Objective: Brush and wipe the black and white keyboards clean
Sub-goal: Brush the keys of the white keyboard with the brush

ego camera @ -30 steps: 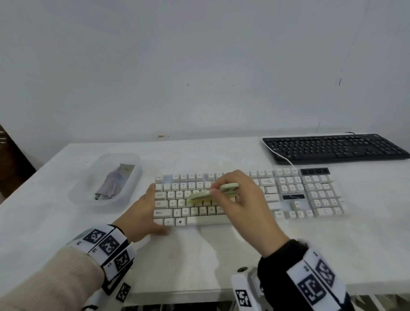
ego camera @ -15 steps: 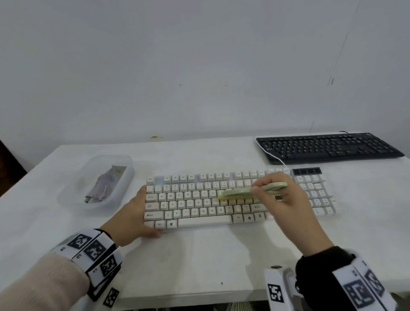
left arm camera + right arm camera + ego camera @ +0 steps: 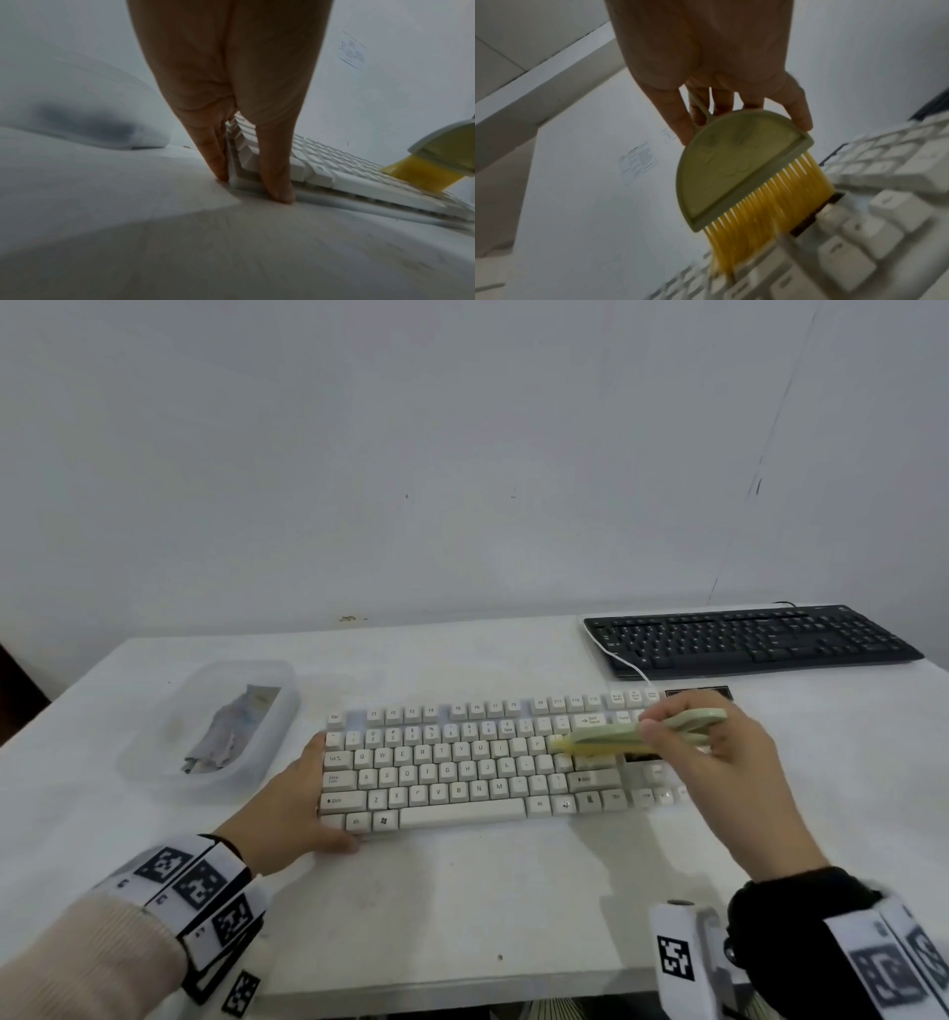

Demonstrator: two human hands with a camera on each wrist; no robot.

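Observation:
The white keyboard (image 3: 462, 762) lies across the middle of the white table (image 3: 462, 906). My left hand (image 3: 308, 809) braces its left end, with straight fingers (image 3: 218, 162) along the side and the thumb (image 3: 280, 182) against the front edge. My right hand (image 3: 719, 752) grips a pale green brush (image 3: 616, 742) by its handle. The yellow bristles (image 3: 770, 207) touch the keys near the enter key, on the right part of the keyboard (image 3: 885, 213). The brush head (image 3: 437, 160) also shows in the left wrist view. The black keyboard (image 3: 750, 639) lies at the back right, untouched.
A clear plastic tub (image 3: 154, 762) holding a grey crumpled cloth (image 3: 231, 731) stands left of the white keyboard. A white cable (image 3: 626, 665) runs past the black keyboard's left end. The wall is right behind the table, and the table's front edge is near my wrists.
My right hand has swept the brush rightward along the white keyboard, from its left-middle keys to the enter-key area. My left hand has stayed at the keyboard's left end.

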